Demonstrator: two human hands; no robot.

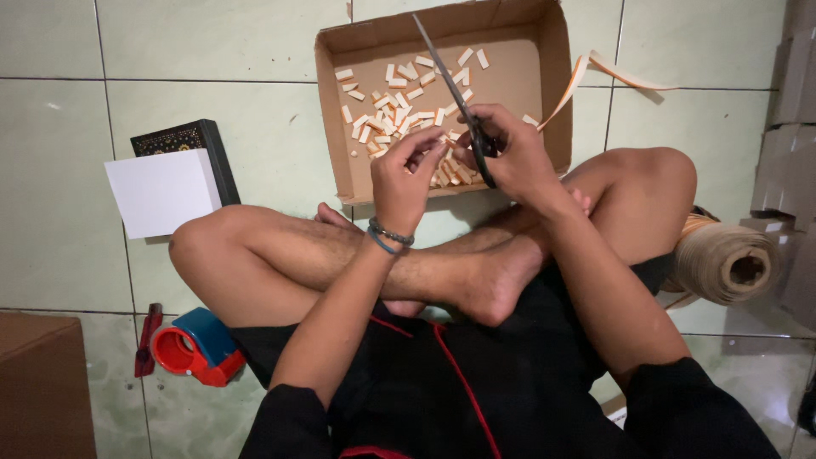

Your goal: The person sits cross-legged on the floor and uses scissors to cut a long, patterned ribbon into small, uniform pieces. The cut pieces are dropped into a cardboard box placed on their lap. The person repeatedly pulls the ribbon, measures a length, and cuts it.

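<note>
I sit cross-legged on a tiled floor. My right hand (514, 157) grips a pair of scissors (450, 89), its blades pointing up and away over a shallow cardboard box (557, 93). My left hand (404, 174), with a cord bracelet at the wrist, pinches a small piece right beside the scissor handles; the piece itself is mostly hidden by my fingers. Inside the box lie several small cut strips (387, 106), white and tan. A long thin tan strip (612, 72) curls over the box's right wall onto the floor.
A white sheet (161, 191) lies on a dark book (200, 140) at the left. A red and blue tape dispenser (195, 344) sits by my left knee. A brown roll (722, 263) rests at the right. A cardboard box corner (38, 382) is lower left.
</note>
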